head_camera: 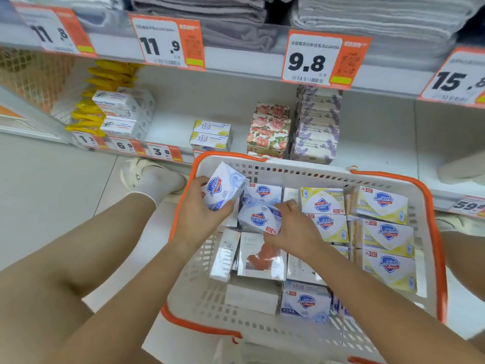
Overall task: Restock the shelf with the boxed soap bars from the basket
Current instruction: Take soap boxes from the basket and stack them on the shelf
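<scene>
The restocking looks to be at an early stage: the white basket with orange rim, filling the lower centre and right of the frame, holds many boxed soap bars, while the lower shelf across the middle of the frame shows wide bare stretches between its few stacks. A short stack of yellow-and-white soap boxes stands at the shelf's front edge just above the basket's far rim, with floral-wrapped soaps and lavender-printed soaps to its right. In the basket, yellow Safeguard boxes sit in rows along the right side, and more white and blue boxes lie toward the centre and bottom. The left hand grips a white-and-blue Safeguard box, lifted and tilted at the basket's upper left corner, fingers curled round its lower edge. The right hand is clamped on a second white-and-blue Safeguard box, which lies low among the others at the basket's centre, just right of the first. Neither box has reached the shelf, so nearly all of the placing appears to remain.
</scene>
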